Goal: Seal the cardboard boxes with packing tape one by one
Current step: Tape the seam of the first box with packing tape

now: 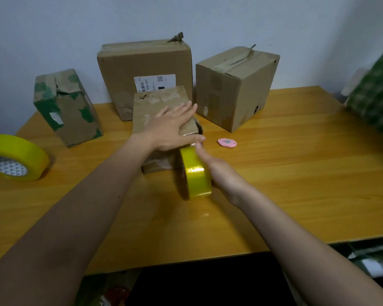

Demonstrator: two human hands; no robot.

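Left hand [170,127] spread flat, pinning small box [161,111]. Right hand [217,171] grips tape roll [195,173] just below it. I'd keep tension, pull straight.

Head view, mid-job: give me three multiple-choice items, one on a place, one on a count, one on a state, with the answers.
1. Where is the pink cutter?
A. on the table, right of the near box
B. on a box
C. in a hand

2. How many yellow tape rolls show?
A. one
B. two
C. three

3. The left hand is:
A. flat on the near box
B. gripping tape
C. off the table

Answers: 1 A, it lies on bare table. 2 B, one held, one far left. 3 A, fingers straight on the box top.
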